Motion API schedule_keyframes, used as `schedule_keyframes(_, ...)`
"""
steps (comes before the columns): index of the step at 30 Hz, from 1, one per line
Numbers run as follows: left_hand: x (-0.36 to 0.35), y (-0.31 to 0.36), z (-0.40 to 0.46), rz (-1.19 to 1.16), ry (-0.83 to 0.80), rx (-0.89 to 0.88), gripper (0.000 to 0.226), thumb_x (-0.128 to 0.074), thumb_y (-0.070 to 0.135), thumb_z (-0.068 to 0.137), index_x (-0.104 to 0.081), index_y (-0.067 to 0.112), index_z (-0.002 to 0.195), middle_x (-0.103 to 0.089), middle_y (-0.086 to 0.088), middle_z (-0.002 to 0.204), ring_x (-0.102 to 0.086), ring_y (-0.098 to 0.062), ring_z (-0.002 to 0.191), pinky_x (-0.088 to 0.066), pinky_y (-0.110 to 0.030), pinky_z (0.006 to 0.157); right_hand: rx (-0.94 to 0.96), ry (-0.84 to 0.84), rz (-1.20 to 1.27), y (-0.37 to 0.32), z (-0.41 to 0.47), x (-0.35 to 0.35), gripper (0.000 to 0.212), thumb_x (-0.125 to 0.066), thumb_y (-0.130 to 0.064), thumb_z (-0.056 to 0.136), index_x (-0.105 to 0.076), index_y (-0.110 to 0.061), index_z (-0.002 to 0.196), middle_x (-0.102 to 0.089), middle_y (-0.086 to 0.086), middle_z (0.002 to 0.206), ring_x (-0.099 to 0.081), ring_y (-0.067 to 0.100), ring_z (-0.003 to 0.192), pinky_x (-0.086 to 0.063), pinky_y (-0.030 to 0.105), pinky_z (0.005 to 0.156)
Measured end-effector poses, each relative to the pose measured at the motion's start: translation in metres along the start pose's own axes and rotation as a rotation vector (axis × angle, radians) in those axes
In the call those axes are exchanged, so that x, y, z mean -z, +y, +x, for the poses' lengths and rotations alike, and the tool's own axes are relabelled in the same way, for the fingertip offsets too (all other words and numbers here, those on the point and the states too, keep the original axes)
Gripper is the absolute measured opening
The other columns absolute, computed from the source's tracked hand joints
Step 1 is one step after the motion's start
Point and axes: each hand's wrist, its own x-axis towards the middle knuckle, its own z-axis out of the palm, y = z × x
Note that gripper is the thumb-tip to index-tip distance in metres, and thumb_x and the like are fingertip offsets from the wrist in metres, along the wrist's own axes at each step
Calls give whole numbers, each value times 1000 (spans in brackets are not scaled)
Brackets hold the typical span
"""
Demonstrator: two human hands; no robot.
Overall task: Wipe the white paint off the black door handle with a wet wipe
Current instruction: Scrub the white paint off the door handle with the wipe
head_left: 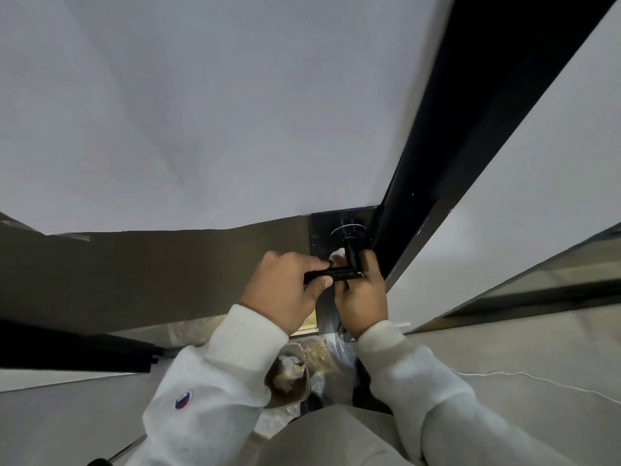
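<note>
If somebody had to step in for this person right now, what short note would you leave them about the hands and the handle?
Left hand: gripping the free end of the black door handle, thumb over the lever, steadying it.
Right hand: wrapped around the handle's corner by the door edge, fingers curled shut. A white wet wipe shows behind the lever between the hands; which hand pinches it is hard to tell.
Done: wiping looks under way. Whether any paint remains cannot be told; the lever is too small and mostly covered.
Left: keep rubbing along the lever and its neck up to the round base, then check for white marks.
Below: a tray holding crumpled wipes.
</note>
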Motion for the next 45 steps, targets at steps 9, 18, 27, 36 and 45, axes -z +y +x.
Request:
schedule_keyframes(9, -6, -6, 3, 33, -4, -4, 30, -58, 47, 94, -67, 40, 122, -71, 19, 115, -59, -20, 106, -34, -27, 93, 183, -259, -316, 19, 7, -23, 36, -43, -17, 88, -73, -8, 107, -73, 17, 96, -71, 39, 83, -59, 41, 66)
schedule_keyframes(18, 1, 1, 2, -23, 19, -5, 30, -62, 43, 93, -70, 34, 121, -70, 15, 121, -57, -13, 118, -22, -11, 92, 71, 26, -461, 34, 6, 2, 36, -65, -2, 78, -71, 0, 113, -63, 20, 96, -63, 40, 71, -57, 41, 59)
schedule_keyframes(27, 0, 3, 1, 14, 11, -3, 30, -60, 42, 94, -69, 34, 122, -69, 15, 123, -52, -21, 122, -32, -26, 102, -88, 121, -252, 15, 13, 3, 29, -71, 4, 72, -75, -5, 100, -71, 15, 84, -66, 35, 70, -44, 26, 59)
schedule_keyframes(36, -1, 7, -2, -4, 32, 2, 28, -60, 38, 96, -69, 34, 122, -70, 14, 121, -56, -15, 115, -24, -17, 91, 89, -125, -314, 14, 2, -14, 32, -48, -14, 91, -69, -9, 115, -67, 16, 112, -65, 34, 97, -57, 40, 77)
schedule_keyframes(45, -3, 7, -7, 6, 23, -41, 29, -56, 36, 98, -66, 30, 125, -70, 6, 118, -59, -19, 110, -33, -19, 86, 34, -189, -389, 45, -14, 0, 35, -54, -10, 91, -65, -11, 124, -60, 10, 121, -65, 32, 98, -53, 32, 85)
